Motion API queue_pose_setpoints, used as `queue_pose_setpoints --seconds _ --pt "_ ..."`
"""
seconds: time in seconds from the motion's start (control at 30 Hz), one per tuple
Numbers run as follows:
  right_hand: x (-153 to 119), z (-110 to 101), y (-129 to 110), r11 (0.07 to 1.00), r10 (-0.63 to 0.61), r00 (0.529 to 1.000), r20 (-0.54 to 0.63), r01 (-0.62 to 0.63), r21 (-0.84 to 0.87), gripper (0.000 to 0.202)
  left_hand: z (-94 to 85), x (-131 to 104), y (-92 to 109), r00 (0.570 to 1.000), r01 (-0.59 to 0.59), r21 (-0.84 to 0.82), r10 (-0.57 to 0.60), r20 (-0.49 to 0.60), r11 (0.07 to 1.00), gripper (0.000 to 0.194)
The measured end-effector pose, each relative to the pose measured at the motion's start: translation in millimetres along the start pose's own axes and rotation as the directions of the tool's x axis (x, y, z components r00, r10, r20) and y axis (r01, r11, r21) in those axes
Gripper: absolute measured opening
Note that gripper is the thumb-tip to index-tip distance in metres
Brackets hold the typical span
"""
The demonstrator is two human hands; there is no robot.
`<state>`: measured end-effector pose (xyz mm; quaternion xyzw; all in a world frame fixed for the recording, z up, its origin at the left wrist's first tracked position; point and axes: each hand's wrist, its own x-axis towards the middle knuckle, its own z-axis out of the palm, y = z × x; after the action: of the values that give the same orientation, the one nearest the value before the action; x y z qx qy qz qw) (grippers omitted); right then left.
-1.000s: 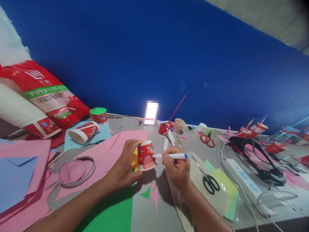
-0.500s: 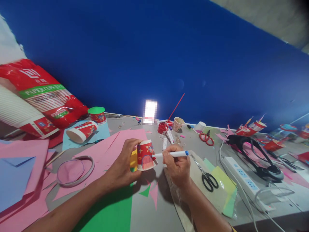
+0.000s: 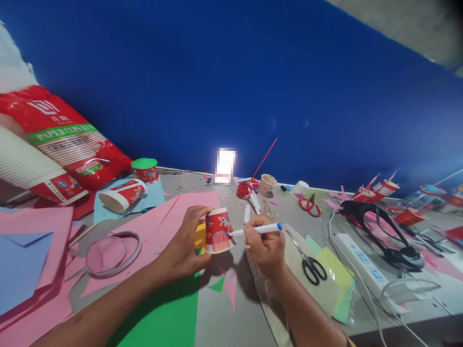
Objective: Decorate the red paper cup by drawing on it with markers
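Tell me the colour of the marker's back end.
Blue, on the white marker in the right hand; the head view shows it best.

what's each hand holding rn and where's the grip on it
The left hand holds a red paper cup by its left side, between thumb and fingers. The right hand grips a white marker along its barrel.

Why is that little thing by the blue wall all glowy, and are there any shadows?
Head view: the upright rectangle glares white and looks blocky, so I can't tell what it is; soft shadows lie beneath the left hand.
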<state>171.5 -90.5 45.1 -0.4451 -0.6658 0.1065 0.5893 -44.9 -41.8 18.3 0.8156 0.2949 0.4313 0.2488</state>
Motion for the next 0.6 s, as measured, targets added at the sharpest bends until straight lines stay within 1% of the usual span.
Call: queue_pose_setpoints --seconds 0.1,0.27,0.33,0.5,0.6 --pt "0.0 -1.1 0.0 0.999 0.003 1.000 0.031 -0.004 0.036 0.022 -0.6 -0.5 -1.5 1.000 0.001 0.007 -0.001 -0.008 1.000 0.081" --pt "0.6 -1.6 0.4 0.998 0.000 1.000 -0.022 0.002 0.061 0.022 -0.9 -1.4 -1.9 1.000 0.003 0.004 -0.003 0.000 1.000 0.083" --pt "0.4 -1.9 1.1 0.998 0.011 1.000 0.000 -0.011 0.068 0.022 -0.3 -1.5 -2.4 1.000 -0.001 -0.002 0.001 0.000 1.000 0.083" --pt "-2.2 -3.0 3.6 0.990 0.069 0.991 0.118 -0.083 0.118 0.021 0.8 -0.5 -4.1 1.000 -0.013 -0.003 0.012 -0.015 1.000 0.083" --pt "-2.6 -2.7 4.2 0.987 0.070 0.992 0.103 -0.084 0.134 0.020 -0.4 -0.2 -2.6 1.000 -0.009 -0.007 0.009 -0.011 1.000 0.083"
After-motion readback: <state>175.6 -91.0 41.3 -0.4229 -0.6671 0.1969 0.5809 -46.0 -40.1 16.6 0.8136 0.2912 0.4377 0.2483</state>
